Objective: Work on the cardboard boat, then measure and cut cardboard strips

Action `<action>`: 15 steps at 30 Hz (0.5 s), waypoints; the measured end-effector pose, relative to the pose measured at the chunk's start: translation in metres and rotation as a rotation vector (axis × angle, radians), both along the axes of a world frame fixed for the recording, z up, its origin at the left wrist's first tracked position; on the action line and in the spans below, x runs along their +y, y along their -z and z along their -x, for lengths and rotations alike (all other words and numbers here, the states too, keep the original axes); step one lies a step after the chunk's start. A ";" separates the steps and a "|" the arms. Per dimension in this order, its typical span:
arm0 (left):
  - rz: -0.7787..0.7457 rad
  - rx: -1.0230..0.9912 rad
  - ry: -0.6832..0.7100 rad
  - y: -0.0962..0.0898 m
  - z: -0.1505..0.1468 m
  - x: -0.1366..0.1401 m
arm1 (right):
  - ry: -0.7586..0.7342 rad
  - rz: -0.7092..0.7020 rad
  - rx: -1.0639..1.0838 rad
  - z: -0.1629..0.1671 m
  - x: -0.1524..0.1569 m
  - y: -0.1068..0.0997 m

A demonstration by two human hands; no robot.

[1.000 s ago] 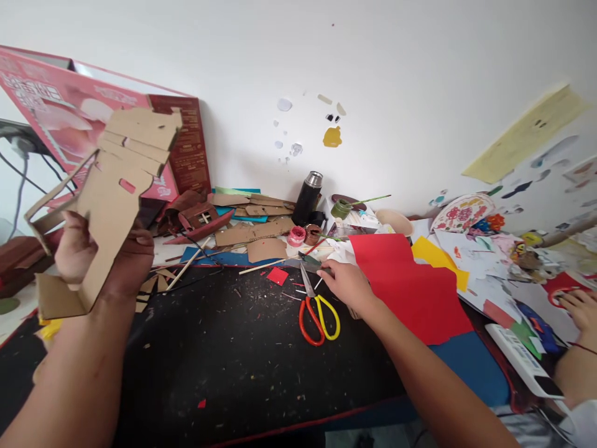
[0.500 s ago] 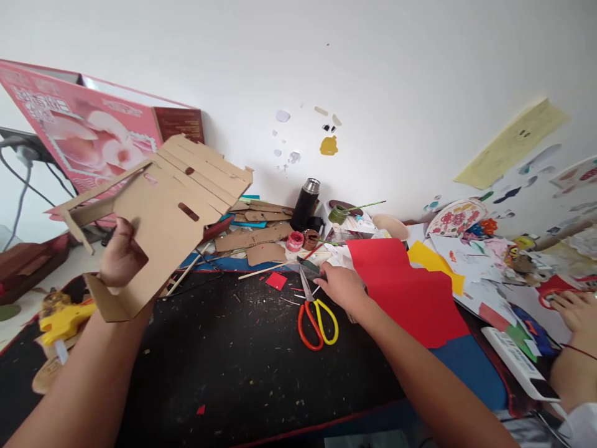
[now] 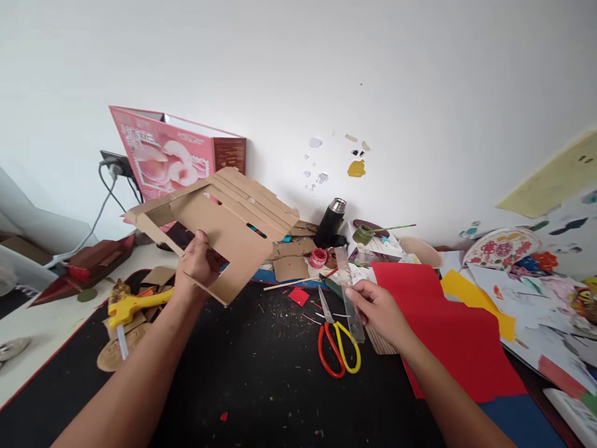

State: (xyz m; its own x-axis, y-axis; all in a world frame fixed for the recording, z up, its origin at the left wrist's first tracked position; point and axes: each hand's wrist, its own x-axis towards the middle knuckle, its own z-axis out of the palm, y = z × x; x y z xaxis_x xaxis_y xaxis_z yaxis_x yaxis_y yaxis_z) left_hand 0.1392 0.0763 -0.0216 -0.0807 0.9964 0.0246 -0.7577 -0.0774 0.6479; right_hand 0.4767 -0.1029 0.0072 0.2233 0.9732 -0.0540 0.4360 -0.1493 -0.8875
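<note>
My left hand (image 3: 194, 264) is closed on a cut piece of cardboard (image 3: 228, 227), lifted and tilted above the left of the black mat. Slots and openings are cut through the cardboard, and one strip folds up along its lower edge. My right hand (image 3: 375, 308) pinches a clear plastic ruler (image 3: 353, 314) between thumb and fingers, over the mat's right side. Just left of the ruler lie scissors (image 3: 339, 348) with one red and one yellow handle. Red paper (image 3: 448, 336) spreads to the right, partly under my right forearm.
A yellow glue gun (image 3: 135, 305) lies at left, near a pink box (image 3: 172, 158). Along the wall stand a black thermos (image 3: 330, 224), a red paint jar (image 3: 318, 258) and a green jar (image 3: 362, 234). Yellow paper (image 3: 480, 302) and paper scraps lie at right.
My right hand has picked up the clear ruler from near the scissors. The view has turned left, so a second person's hand at the right edge has gone out of sight.
</note>
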 end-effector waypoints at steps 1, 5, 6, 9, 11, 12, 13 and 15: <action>-0.012 0.037 -0.005 0.004 -0.001 -0.001 | -0.039 0.000 0.072 0.010 -0.001 -0.003; -0.068 0.262 0.064 0.012 -0.010 -0.013 | -0.241 0.039 0.211 0.056 0.006 -0.009; -0.078 0.303 0.089 0.012 -0.014 -0.016 | -0.269 0.045 0.232 0.067 0.010 -0.009; -0.086 0.328 0.142 0.013 -0.023 -0.023 | -0.322 0.024 0.273 0.091 0.027 0.000; -0.075 0.320 0.173 0.014 -0.027 -0.025 | -0.330 0.001 0.254 0.102 0.039 0.009; -0.071 0.316 0.189 0.014 -0.027 -0.025 | -0.330 0.002 0.256 0.106 0.045 0.013; -0.068 0.313 0.203 0.015 -0.027 -0.026 | -0.328 0.007 0.271 0.109 0.050 0.018; -0.071 0.314 0.213 0.015 -0.025 -0.026 | -0.297 0.013 0.313 0.112 0.059 0.025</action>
